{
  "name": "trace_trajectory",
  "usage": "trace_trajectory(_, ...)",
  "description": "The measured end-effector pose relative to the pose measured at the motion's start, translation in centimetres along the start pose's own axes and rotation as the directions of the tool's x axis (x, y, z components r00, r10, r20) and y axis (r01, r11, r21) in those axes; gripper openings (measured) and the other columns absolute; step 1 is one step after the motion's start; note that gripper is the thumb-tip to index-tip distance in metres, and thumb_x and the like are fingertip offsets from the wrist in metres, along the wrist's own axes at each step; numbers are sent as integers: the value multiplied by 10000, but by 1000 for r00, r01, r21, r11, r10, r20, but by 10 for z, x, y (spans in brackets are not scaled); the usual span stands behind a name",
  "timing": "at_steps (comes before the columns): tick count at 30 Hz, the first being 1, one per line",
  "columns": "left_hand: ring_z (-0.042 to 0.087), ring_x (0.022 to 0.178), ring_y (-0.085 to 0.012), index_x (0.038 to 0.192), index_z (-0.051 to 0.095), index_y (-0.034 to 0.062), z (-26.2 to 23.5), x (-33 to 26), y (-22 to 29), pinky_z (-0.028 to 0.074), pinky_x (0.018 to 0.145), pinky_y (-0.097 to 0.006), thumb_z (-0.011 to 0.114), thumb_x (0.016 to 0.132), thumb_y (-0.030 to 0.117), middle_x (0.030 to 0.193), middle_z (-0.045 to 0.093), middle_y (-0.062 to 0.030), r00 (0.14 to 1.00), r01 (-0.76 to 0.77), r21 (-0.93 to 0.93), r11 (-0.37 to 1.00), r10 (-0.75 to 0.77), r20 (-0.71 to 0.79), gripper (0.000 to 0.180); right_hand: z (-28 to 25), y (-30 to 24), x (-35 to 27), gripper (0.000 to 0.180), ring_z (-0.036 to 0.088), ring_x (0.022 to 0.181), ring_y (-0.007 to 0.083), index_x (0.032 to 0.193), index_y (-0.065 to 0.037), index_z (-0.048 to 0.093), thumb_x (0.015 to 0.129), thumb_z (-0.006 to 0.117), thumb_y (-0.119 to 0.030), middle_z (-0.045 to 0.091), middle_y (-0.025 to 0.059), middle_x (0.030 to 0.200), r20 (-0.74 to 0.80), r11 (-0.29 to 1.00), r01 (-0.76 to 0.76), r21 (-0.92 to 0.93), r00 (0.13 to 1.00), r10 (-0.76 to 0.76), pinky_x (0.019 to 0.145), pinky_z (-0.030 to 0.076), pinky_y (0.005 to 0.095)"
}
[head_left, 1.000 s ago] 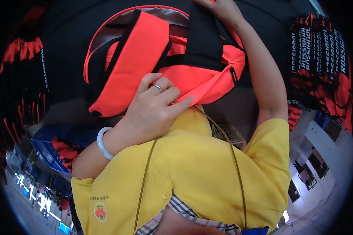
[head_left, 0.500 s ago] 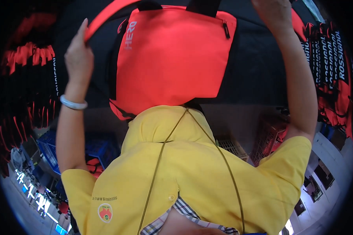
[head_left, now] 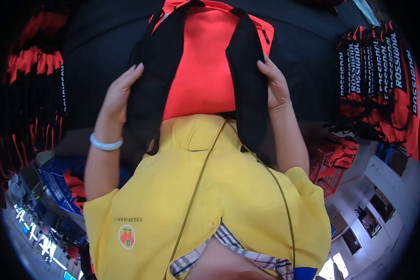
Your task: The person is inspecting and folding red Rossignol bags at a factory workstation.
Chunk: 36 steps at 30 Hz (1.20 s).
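A bright red and black backpack (head_left: pixel 205 70) lies on the black work surface right in front of my body. Two wide black shoulder straps run down over its red panel, the left strap (head_left: pixel 156 79) and the right strap (head_left: pixel 249 79). My left hand (head_left: pixel 119 95) holds the outer edge at the left strap, thumb on top, the other fingers mostly hidden. At the opposite side, my right hand (head_left: pixel 276 86) grips the edge by the right strap, its thumb pointing up and its fingertips tucked out of sight. A zip pull (head_left: pixel 266 36) shows at the upper right corner.
Stacks of folded black-and-red pieces stand at the left (head_left: pixel 35 102) and the right (head_left: pixel 375 79). Below the table edge are a blue crate (head_left: pixel 56 182) at the left and a red crate (head_left: pixel 329 179) with red pieces at the right.
Both hands have come down and inward from the raised red strip to the backpack's sides. The black straps now lie over its front, where the red panel was fully exposed.
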<state>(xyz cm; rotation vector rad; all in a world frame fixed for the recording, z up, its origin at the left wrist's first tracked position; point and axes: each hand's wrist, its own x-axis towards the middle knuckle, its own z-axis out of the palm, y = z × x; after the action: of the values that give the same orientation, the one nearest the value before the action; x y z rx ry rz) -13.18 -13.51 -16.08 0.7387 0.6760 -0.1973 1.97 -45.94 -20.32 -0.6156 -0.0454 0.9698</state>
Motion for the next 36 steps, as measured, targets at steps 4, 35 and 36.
trace_trajectory(4,676,947,-272,1241,551,-16,-8,28,-34,561,839,-376,458,1002,258,1137,653,-162,958,228,-256,939,-169,233,376,1,19,3,347,636,1060,291,1317,-16,467,979,431,-85,604,178,1215,-65,947,132,293,991,-118,906,539,416)
trace_trajectory(35,521,1165,-304,1352,412,9,-155,11,-105,417,973,-377,746,805,389,1306,484,-252,818,-124,816,564,524,-238,745,-17,82,-67,544,502,1148,180,1363,-14,400,904,650,-165,564,91,1208,-296,262,-138,-955,415,-860,940,407,289)
trace_trajectory(36,536,1145,-295,1355,405,5,-151,19,-107,420,969,-369,750,788,429,1286,504,-255,831,-38,852,522,490,-264,787,-28,82,-63,544,502,1148,180,1363,-14,400,904,650,-165,564,91,1208,-285,250,-140,-958,406,-868,940,407,289)
